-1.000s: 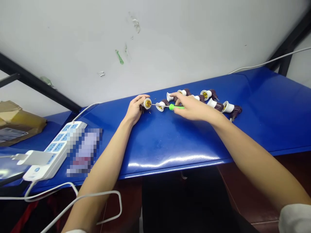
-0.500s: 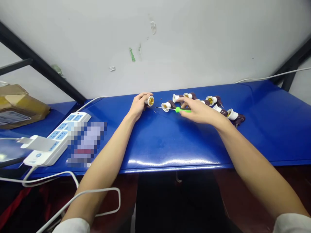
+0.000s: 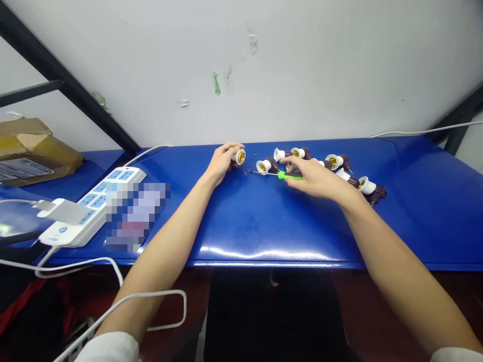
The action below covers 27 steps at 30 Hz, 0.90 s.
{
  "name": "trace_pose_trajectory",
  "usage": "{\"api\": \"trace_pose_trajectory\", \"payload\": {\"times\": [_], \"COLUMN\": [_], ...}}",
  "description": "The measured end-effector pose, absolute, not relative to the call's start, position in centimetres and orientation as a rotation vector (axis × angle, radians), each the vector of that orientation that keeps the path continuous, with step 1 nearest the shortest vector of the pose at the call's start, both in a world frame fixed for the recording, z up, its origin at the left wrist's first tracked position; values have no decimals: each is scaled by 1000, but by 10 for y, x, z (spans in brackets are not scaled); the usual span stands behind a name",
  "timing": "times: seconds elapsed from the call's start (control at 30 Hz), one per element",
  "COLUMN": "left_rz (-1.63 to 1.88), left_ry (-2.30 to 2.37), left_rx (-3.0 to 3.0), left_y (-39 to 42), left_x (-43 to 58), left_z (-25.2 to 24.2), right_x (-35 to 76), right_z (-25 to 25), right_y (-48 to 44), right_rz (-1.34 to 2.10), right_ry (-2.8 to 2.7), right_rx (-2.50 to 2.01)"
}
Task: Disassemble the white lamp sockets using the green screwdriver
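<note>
The blue table bears several lamp sockets. The left hand curls its fingers closed round another socket, opening rightward. The right hand pinches a screwdriver, fingers closed, tip apart from that socket. Tiny bits lie near the tip. Probable step: screwdriver work inside the held socket; the next move likely calls for aligning tip with opening.

The blue table is shiny — on it lie white-and-brown lamp sockets, a long white power strip and a blurry purple thing.
</note>
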State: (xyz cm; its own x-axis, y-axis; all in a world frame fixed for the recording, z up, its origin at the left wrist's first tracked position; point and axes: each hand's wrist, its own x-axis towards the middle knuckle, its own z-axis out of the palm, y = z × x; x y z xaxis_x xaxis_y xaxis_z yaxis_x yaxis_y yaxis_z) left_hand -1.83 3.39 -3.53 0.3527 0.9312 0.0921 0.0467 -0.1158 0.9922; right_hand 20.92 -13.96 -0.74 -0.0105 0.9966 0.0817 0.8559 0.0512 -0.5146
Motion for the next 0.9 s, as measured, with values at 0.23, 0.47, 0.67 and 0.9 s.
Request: {"api": "trace_pose_trajectory", "payload": {"times": [0.23,0.47,0.67,0.9], "left_rz": [981,974,980,982], "left_ry": [937,942,940,931], "left_rx": [1479,1498,1500,1500], "left_y": [36,39,38,37], "left_x": [-19,-20,-20,-19], "left_z": [-38,-40,-39,-40], "right_x": [210,208,208,210], "right_z": [-7,-8,-11,-16], "right_y": [-140,-139,-138,-136], "right_rz": [447,431,421,395], "right_ry": [-1908,-1879,-1870,-1899], "right_rx": [-1842,-1832,-1809,-1749]}}
